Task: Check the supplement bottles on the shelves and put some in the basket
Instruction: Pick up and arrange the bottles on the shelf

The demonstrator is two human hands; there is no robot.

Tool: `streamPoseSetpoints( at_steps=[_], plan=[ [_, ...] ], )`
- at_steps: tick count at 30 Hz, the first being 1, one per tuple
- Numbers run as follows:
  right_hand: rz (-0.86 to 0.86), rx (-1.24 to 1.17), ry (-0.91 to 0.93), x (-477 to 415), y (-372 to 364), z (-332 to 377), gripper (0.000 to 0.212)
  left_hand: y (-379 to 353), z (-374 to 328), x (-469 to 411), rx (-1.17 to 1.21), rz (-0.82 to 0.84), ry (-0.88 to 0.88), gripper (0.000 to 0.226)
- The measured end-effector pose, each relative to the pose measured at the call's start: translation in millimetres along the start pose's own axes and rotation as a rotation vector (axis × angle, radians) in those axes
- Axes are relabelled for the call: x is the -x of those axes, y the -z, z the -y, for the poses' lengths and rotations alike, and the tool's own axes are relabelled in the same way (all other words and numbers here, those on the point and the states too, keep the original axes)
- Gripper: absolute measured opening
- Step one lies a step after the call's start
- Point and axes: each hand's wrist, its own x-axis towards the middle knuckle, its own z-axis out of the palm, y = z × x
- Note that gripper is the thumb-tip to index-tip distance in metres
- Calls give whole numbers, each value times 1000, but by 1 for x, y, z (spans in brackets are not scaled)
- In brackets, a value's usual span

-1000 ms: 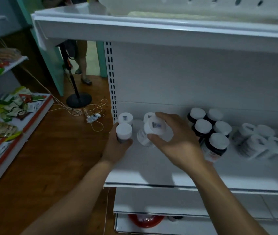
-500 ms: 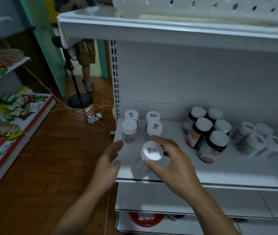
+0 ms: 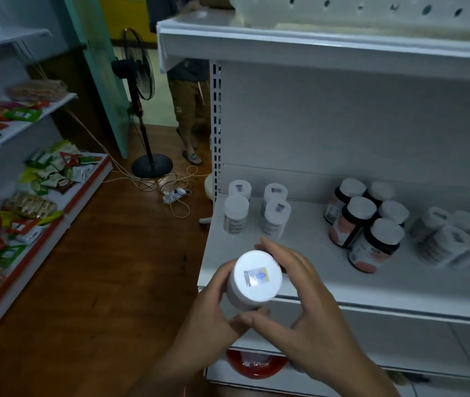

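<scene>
One white-capped plastic supplement bottle (image 3: 257, 275) is held off the near left edge of the white metal shelf (image 3: 308, 224), left hand (image 3: 208, 313) and right hand (image 3: 311, 308) both with a closed grip round it; checking looks under way, basketing not yet done.

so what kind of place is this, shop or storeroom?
Probably a small shop: white metal slotted shelving holds grouped white-capped dark supplement bottles, and colourful snack packets fill the red-edged shelves at left. The left hand and right hand hold a white sticker-topped bottle.
</scene>
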Motion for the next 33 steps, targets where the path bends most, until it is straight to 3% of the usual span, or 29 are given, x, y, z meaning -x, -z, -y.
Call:
streamPoseSetpoints(
  at_steps=[5,9,13,16,22,25,28,33],
  plan=[
    [-105,-19,100,10,2,12,67,-6,-12,6,102,71,-16,56],
    [-161,-1,155,16,8,21,64,-7,-16,9,157,77,14,65],
    [-175,-42,108,21,10,21,68,-11,-19,10,133,104,9,61],
    [-163,-253,-39,24,10,16,72,-10,-23,13,53,111,-59,65],
    [-139,-682,-354,23,9,-4,57,1,-24,16,131,-1,-134,70],
    [-84,-876,-494,23,4,-13,69,1,-30,14,147,-18,-185,68],
    [-7,-1099,-556,23,-3,-14,71,-3,-39,11,66,-16,-259,64],
    [23,-1579,-570,23,-7,-9,49,-14,-57,6,-102,21,-373,64]
  ],
)
